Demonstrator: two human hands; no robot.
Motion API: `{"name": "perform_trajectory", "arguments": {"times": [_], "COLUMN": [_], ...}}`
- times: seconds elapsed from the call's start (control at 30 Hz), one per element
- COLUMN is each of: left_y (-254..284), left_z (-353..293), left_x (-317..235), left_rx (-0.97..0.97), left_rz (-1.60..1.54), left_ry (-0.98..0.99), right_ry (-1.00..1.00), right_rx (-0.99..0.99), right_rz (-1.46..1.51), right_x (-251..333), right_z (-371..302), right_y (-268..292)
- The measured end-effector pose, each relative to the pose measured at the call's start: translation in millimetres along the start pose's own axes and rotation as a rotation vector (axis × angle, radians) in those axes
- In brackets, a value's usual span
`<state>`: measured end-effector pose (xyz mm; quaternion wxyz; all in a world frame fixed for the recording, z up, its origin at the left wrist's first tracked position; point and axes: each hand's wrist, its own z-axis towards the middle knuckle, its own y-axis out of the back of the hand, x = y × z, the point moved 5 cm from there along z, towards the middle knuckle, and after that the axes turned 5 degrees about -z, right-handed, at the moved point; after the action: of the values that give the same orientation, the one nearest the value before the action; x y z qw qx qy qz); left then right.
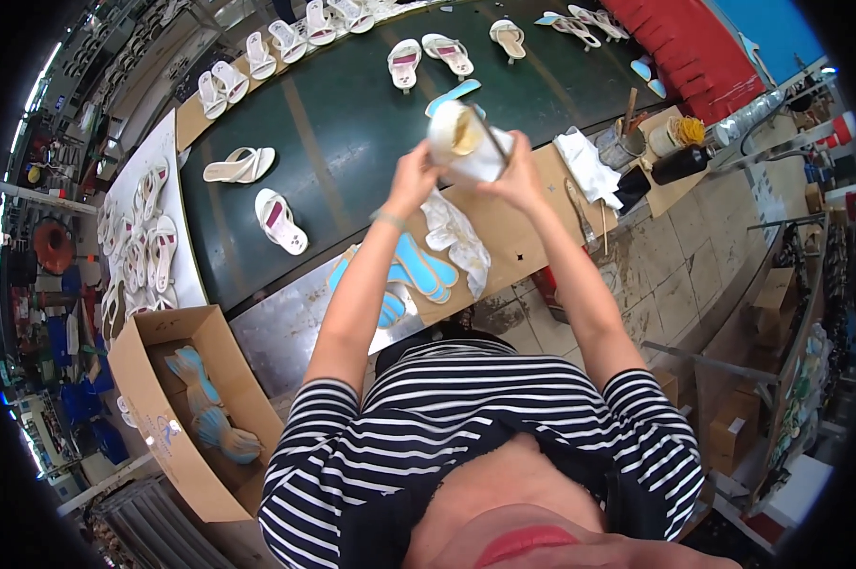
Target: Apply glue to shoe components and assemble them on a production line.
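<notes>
My left hand (415, 180) grips the side of a white tub (458, 140) with yellowish glue inside, held up over the work board. My right hand (520, 175) steadies the tub from the other side and holds a thin brush stick (490, 133) that reaches into it. Below my hands, blue insoles (418, 267) lie on the cardboard-covered board (513, 223), next to a crumpled white cloth (458, 237).
A dark green conveyor belt (352, 133) carries white sandals (281, 220) in a row along its far edge. A cardboard box (177, 417) of blue insoles stands at lower left. Jars and a dark bottle (679, 163) sit at the right.
</notes>
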<state>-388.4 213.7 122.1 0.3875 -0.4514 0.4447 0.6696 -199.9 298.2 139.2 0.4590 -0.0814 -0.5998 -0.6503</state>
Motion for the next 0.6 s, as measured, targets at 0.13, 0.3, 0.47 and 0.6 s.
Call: {"name": "perform_trajectory", "arguments": {"times": [0.13,0.3,0.47,0.6], "left_y": [-12,21,18,35], "left_z": [-33,-9,-50,-12], "left_x": [-19,-6,-42,-26], "left_rx": [0.095,0.001,0.098,0.025], "left_rz": [-0.219,-0.043,-0.205,-0.170], "left_ry": [0.053,0.041,0.073,0.039], "right_ry": [-0.080,0.002,-0.076,-0.102], "right_rx": [0.153,0.019,0.161,0.086], "right_rz": [0.094,0.052,0.131,0.062], "right_x": [-8,18,36,36], "right_z": [-43,-5,-55,-15], "right_y": [10,-6,20,4]}}
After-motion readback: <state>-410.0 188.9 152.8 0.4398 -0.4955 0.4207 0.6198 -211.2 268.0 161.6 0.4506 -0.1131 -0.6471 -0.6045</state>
